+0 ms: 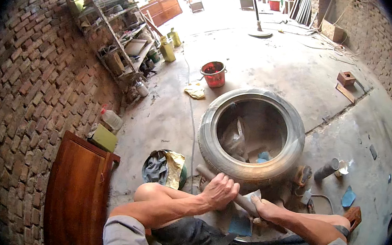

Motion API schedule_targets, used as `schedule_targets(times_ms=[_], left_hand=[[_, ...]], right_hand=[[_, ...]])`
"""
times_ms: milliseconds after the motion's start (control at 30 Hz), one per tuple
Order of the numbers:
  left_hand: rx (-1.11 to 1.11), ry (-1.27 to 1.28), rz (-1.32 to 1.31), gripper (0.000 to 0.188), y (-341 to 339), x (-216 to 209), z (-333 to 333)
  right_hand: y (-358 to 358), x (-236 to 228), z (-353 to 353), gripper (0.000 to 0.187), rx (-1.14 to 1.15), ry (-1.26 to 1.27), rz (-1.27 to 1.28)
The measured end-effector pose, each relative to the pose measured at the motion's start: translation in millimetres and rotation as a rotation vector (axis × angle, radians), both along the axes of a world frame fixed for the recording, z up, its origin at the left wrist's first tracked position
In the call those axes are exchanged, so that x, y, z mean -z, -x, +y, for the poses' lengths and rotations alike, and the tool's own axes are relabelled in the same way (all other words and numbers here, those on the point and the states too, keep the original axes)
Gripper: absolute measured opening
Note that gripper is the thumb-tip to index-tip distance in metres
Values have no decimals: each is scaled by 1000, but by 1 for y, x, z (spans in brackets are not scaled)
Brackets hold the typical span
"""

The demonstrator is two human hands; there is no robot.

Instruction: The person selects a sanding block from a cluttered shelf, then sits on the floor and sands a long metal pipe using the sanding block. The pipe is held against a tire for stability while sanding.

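A grey-brown rod-like piece [206, 172] lies slantwise across my lap, just this side of a worn tire [208, 140]. My left hand [220, 191] is closed around its middle. At the piece's lower right end, my right hand [265, 209] pinches a pale folded sheet [253, 195], perhaps sandpaper, against it. How far the sheet wraps round is hidden by my fingers. A blue sheet [241, 226] lies below, between my legs. Inside the tire are a crumpled bag-like thing [236, 138] and a blue scrap [263, 156].
A red bucket [214, 74] stands beyond the tire. By my left knee sits a container with dark cloth and yellowish paper [175, 163]. A dark cylinder [326, 169] and a blue scrap [348, 197] are on the right. A wooden panel [79, 191] and loaded shelves [119, 38] line the left wall.
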State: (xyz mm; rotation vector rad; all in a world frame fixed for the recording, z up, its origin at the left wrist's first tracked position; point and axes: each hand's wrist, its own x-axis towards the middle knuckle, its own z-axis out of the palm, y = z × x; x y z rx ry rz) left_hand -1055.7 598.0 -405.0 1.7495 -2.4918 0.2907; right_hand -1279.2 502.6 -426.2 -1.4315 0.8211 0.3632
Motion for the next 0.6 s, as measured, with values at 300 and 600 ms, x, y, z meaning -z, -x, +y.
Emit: schedule_targets(times_ms=[300, 600], left_hand=[[-496, -1935, 1671, 45, 36, 4, 13], [-490, -1408, 1271, 37, 26, -26, 13]], right_hand=[[1, 0, -30, 16, -496, 1424, -731], [60, 49, -153, 10, -366, 1540, -584]])
